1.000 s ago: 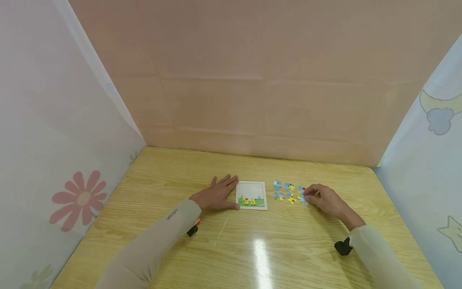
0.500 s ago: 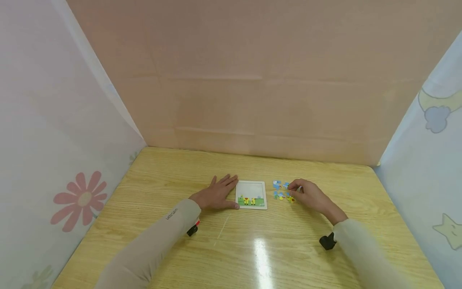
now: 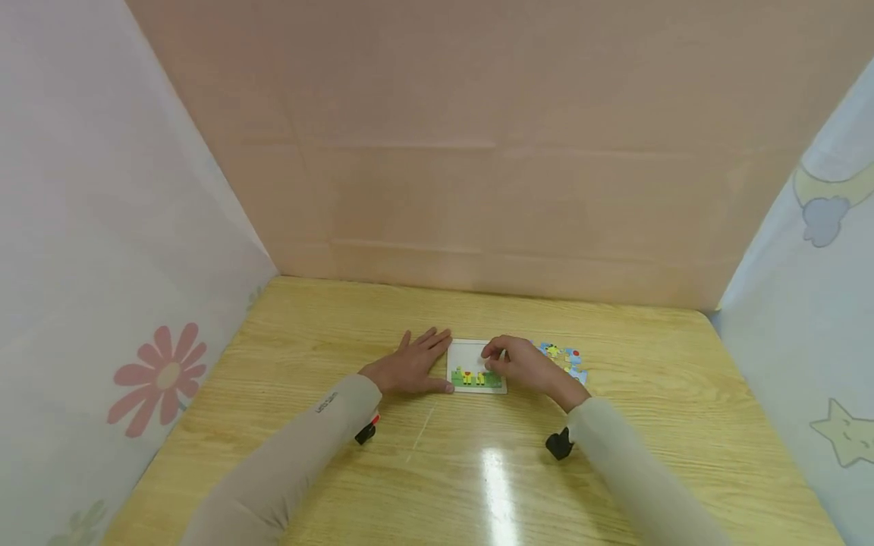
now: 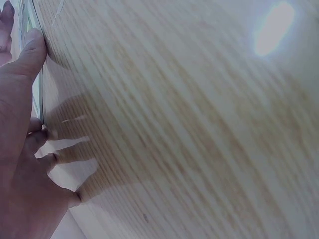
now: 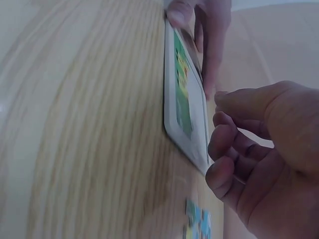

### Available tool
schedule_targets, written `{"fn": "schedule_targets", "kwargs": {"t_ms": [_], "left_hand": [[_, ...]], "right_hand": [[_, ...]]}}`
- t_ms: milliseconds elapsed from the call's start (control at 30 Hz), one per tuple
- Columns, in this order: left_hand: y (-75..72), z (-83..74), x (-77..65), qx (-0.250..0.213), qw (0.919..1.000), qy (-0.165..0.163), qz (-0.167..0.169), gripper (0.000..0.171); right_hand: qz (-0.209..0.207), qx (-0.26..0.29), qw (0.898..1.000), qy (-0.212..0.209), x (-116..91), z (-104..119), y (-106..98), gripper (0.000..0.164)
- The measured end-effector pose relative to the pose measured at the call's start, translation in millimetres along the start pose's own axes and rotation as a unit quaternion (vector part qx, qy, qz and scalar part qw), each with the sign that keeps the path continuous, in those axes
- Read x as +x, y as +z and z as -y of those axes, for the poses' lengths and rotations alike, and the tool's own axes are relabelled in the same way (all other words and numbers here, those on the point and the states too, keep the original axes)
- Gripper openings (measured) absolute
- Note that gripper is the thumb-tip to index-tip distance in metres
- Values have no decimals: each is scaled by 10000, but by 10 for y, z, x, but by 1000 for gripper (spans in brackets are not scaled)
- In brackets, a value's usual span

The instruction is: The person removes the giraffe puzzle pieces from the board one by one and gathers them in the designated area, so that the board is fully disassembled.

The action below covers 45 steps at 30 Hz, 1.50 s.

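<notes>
Beige sleeves reach in from the near edge over a wood-grained table, with a small black device at each wrist, the left one and the right one. Past the cuffs, the left hand lies flat, fingers spread and straight, its thumb and fingertips at the left side of a white-rimmed puzzle tray. The right hand is over the tray's right part, fingers bent and thumb near the index finger; whether a piece is pinched there cannot be told. The tray rests flat on the table between the hands, its near strip filled with green pieces showing yellow animal legs, the rest bare white. Just right of it, partly behind the right hand, lie loose blue and yellow pieces. Farther off, a creased tan backdrop rises between pale side sheets, the left bearing a pink flower, the right a yellow star.
</notes>
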<state>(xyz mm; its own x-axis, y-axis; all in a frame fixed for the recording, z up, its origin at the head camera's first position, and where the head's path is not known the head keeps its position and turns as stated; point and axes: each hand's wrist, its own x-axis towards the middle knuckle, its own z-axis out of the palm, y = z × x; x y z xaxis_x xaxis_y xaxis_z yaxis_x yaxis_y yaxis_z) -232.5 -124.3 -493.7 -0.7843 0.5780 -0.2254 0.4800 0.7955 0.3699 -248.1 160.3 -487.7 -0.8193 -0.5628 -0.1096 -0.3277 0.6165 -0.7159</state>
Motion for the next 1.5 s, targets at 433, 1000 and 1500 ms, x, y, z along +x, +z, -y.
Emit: {"fn": "schedule_targets", "kwargs": {"t_ms": [433,1000,1500], "left_hand": [[-6,-11,5,66,10000,48,23,100],[23,27,22,57,9999,122,-35,101],[63,6,89,216,9997,60,-3,101]], "right_hand": [[319,-373,9985,-245,170,256,277,8],[423,-414,9972,463,152,399,326,20],[118,-323,9994,-105,86,194,344,23]]}}
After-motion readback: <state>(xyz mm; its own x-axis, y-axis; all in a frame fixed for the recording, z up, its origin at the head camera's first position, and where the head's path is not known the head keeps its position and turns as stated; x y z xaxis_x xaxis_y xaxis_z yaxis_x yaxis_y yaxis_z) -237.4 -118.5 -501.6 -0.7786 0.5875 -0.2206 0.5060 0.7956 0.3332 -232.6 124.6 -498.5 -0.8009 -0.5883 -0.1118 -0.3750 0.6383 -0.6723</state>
